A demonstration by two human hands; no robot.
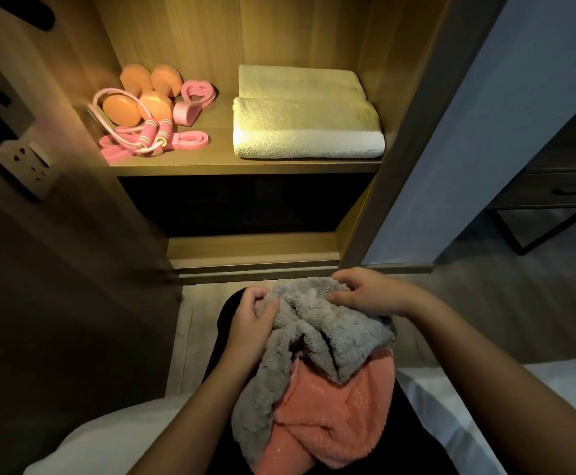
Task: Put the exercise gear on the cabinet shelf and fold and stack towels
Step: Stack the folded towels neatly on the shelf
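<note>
Far left, in deep shadow: a flat square wall socket (28, 166), hard to make out beyond its pin holes. Beside it, a lit cabinet shelf (245, 165) of smooth pale wood grain.

On the shelf's left half, bunched together:
- rounded orange dumbbells (122, 109), matte and egg-like at the ends, handles hidden
- a pink skipping rope (149, 130) with ribbed foam grips, looped around the near dumbbell
- a flat pink resistance band (192, 138) near the front edge
- a pink foam puller (195, 92) with heart-shaped loops, farther back

On the right half, two cream towels (307, 128) of thick looped terry, folded into neat slabs, one behind the other and touching. Below the shelf, a dark recess, contents unreadable.

Nearer, over a dark lap: left hand (254, 313), fingers curled, pinching the left edge of a crumpled grey towel (314, 334), fluffy and deep-piled. Beneath it, partly covered, a coral towel (334, 409) of finer nap, its near end cut off by the frame. At the grey towel's far right edge, right hand (365, 291), fingers bent, gripping the pile.

Far right: dim drawer unit (561, 190) on a thin dark frame, cut off at the edge.
</note>
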